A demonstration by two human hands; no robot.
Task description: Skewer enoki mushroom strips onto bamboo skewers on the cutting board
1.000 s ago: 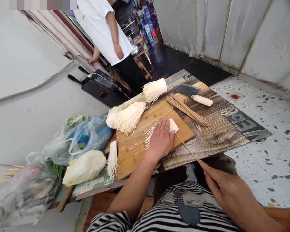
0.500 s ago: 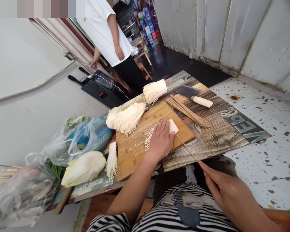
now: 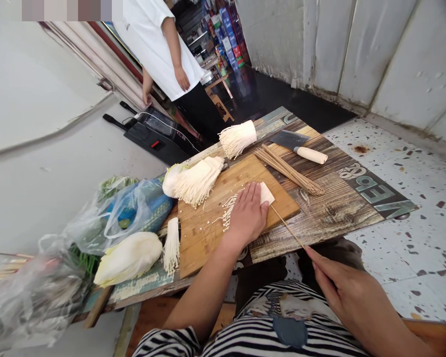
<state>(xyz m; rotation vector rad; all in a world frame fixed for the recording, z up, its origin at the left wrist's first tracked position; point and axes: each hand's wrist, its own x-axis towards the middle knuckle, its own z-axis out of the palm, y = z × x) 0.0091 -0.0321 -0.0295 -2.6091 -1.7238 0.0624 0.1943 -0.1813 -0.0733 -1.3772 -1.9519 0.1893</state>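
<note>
My left hand [image 3: 248, 210] lies flat, fingers together, on a slab of enoki mushrooms [image 3: 266, 194] on the wooden cutting board [image 3: 204, 243]. The slab's pale base shows past my fingertips and its thin caps stick out on the left. My right hand [image 3: 334, 277] pinches the near end of a thin wooden skewer [image 3: 288, 227], whose far end meets the base of the slab. More enoki slices [image 3: 200, 181] lie at the board's far left corner. A small enoki bunch [image 3: 171, 246] rests by the board's left edge.
Behind the board are an enoki bundle [image 3: 238, 139], a pile of skewers [image 3: 290, 171] and a cleaver [image 3: 299, 147]. A cabbage [image 3: 130, 258] and plastic bags [image 3: 137, 208] sit at the left. A person in a white shirt [image 3: 159, 49] stands beyond the table.
The standing person's arm at the left has lowered slightly inward toward the black device. Both my hands, the slab and the skewer look almost unchanged.
</note>
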